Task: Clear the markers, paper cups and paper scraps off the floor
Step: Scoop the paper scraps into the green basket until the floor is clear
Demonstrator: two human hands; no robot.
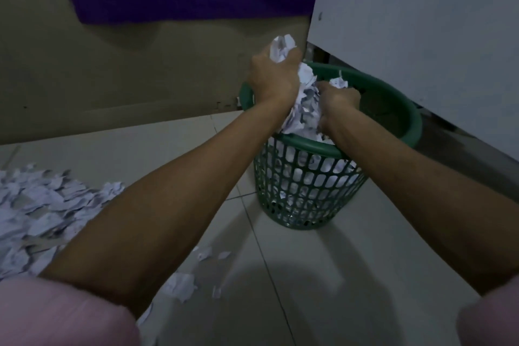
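Tiled floor (323, 275) backdrop: a wad of paper scraps (302, 109) is gripped between left hand (273, 76) and right hand (337, 105), fingers curled, over the green basket (306, 185); more loose scraps (42, 211) lie left.

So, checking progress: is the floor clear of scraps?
No, a pile of scraps lies on the floor left of the basket.

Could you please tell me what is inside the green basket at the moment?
White paper scraps show through the green basket mesh. The left hand and right hand hold a paper bundle over its rim. The scraps hide anything beneath.
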